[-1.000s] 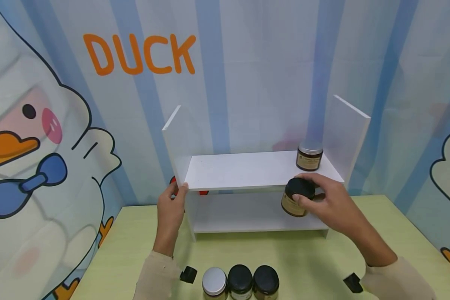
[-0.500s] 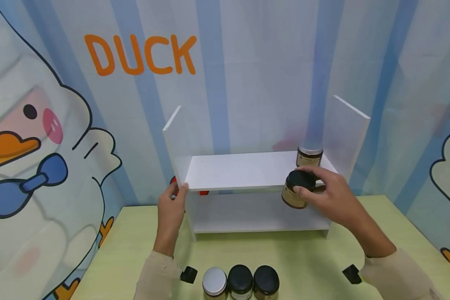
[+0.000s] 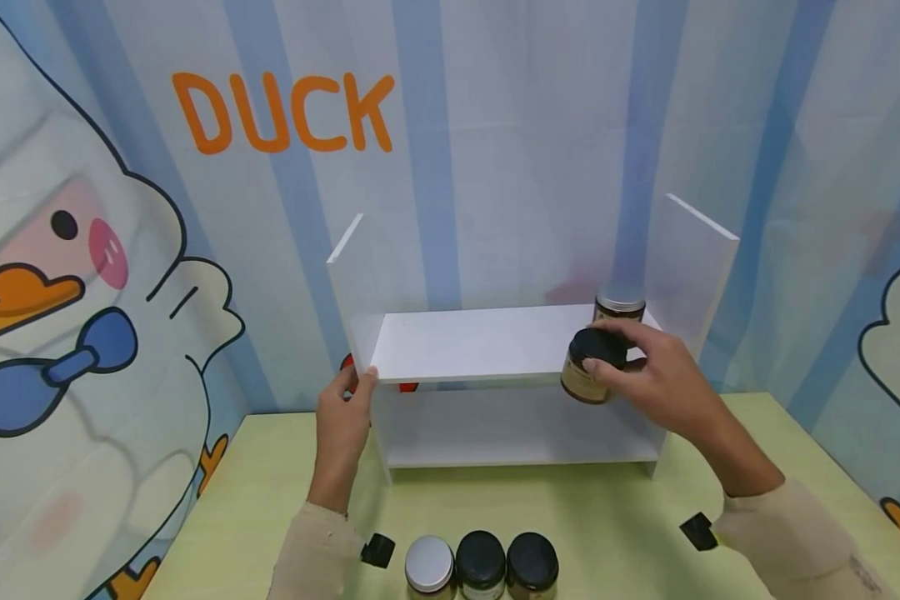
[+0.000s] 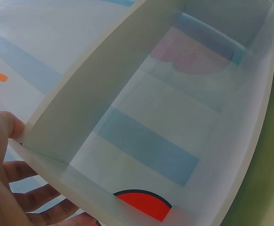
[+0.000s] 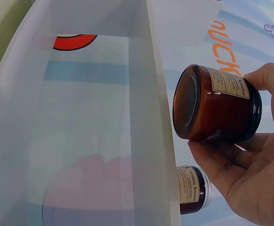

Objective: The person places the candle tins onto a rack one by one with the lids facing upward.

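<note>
My right hand (image 3: 656, 375) grips an amber glass candle jar (image 5: 221, 106) with a black lid and a cream label. In the head view this jar overlaps the front edge of the upper board, tilted slightly. Behind it, a silver-lidded candle jar (image 3: 619, 306) stands on the right end of that board, partly covered by my hand. My left hand (image 3: 342, 433) holds the left side panel of the white two-tier shelf (image 3: 450, 342), thumb by the upper board's front corner. In the left wrist view its other fingers reach along the panel's outer face.
Near the front of the pale green table (image 3: 285, 467), a silver-lidded jar (image 3: 429, 563) and two black-lidded jars, one in the middle (image 3: 481, 560) and one at the right (image 3: 532, 561), stand in a row. A printed duck curtain (image 3: 525, 150) hangs behind the shelf.
My right hand has lifted the black-lidded candle jar from in front of the lower tier to the upper board's front edge, now covering more of the jar behind. My left hand stays put.
</note>
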`<state>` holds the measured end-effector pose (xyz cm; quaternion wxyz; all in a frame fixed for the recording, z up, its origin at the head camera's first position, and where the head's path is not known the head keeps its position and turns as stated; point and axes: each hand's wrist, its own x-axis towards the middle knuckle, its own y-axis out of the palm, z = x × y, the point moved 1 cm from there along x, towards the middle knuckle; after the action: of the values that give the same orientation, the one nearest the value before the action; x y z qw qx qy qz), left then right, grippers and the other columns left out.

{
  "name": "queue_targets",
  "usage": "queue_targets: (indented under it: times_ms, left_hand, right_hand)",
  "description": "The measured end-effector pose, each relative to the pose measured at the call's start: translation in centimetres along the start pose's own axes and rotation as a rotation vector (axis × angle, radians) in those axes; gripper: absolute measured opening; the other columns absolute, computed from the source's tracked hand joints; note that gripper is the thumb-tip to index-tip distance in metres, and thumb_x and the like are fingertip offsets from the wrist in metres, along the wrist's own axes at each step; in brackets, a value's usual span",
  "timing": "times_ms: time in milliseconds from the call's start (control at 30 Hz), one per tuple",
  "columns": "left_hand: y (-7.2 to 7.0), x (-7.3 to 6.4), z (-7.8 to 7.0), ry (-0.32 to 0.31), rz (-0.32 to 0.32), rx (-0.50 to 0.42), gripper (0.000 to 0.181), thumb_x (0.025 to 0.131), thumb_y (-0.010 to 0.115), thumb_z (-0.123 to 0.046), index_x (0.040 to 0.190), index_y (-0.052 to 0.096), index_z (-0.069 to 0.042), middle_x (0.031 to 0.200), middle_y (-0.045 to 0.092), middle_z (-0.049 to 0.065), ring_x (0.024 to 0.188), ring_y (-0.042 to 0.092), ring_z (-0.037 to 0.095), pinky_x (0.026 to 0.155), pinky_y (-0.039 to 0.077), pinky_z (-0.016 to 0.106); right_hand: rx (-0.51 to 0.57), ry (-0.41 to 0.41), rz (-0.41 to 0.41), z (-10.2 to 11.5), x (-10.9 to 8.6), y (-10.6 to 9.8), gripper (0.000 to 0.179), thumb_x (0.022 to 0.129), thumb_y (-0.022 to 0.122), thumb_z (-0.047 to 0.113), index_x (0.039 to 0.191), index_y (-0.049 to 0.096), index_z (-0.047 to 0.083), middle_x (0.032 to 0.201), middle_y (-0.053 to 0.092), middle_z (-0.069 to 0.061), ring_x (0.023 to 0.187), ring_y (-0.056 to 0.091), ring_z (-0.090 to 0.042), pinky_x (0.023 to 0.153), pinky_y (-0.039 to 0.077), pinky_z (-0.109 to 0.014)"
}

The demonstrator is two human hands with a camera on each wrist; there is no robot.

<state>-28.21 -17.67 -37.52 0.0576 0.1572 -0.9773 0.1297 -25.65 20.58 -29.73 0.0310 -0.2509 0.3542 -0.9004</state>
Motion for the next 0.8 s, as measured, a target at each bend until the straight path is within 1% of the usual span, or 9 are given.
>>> queue_targets:
  times_ms: [100, 333, 433, 633, 800]
  left_hand:
    - [0.0, 0.0, 0.0, -0.001, 0.0, 0.004, 0.056, 0.101, 0.054, -0.054, 0.144, 0.055, -0.018, 0.135, 0.057, 0.008, 0.112, 0.053, 0.028, 0.085, 0.048, 0.042]
    - [0.0, -0.1, 0.0, 0.009, -0.003, 0.011, 0.055, 0.101, 0.054, -0.054, 0.143, 0.056, -0.019, 0.13, 0.058, 0.008, 0.107, 0.053, 0.027, 0.083, 0.047, 0.04]
    - [0.0, 0.0, 0.0, 0.007, -0.005, 0.012, 0.055, 0.101, 0.054, -0.054, 0.142, 0.057, -0.018, 0.128, 0.058, 0.009, 0.106, 0.053, 0.028, 0.082, 0.047, 0.039]
    - [0.0, -0.1, -0.1, 0.003, -0.009, 0.012, 0.055, 0.101, 0.054, -0.053, 0.144, 0.055, -0.018, 0.133, 0.058, 0.008, 0.11, 0.053, 0.027, 0.083, 0.048, 0.039]
    - [0.0, -0.1, -0.1, 0.012, -0.013, 0.017, 0.054, 0.101, 0.054, -0.052, 0.143, 0.057, -0.017, 0.128, 0.059, 0.009, 0.104, 0.053, 0.028, 0.082, 0.047, 0.038]
  right_hand:
    - [-0.006, 0.007, 0.005, 0.0, 0.2, 0.0, 0.055, 0.097, 0.069, 0.032, 0.144, 0.054, 0.007, 0.138, 0.056, -0.026, 0.108, 0.068, -0.041, 0.08, 0.059, -0.047]
    - [-0.032, 0.0, 0.015, -0.1, 0.9, 0.0, 0.056, 0.096, 0.07, 0.033, 0.143, 0.055, 0.006, 0.136, 0.057, -0.026, 0.106, 0.068, -0.041, 0.079, 0.059, -0.048]
    - [-0.041, -0.011, 0.023, -0.1, 1.2, 0.1, 0.055, 0.097, 0.069, 0.033, 0.143, 0.055, 0.006, 0.136, 0.057, -0.026, 0.106, 0.068, -0.041, 0.079, 0.059, -0.049]
    - [-0.041, -0.02, 0.035, 0.0, 1.7, 0.2, 0.052, 0.096, 0.069, 0.033, 0.141, 0.057, 0.008, 0.138, 0.056, -0.026, 0.108, 0.068, -0.041, 0.08, 0.059, -0.05]
    - [-0.071, -0.018, 0.034, 0.0, 2.0, 0.3, 0.053, 0.097, 0.067, 0.033, 0.142, 0.055, 0.008, 0.139, 0.056, -0.025, 0.112, 0.066, -0.041, 0.082, 0.058, -0.051]
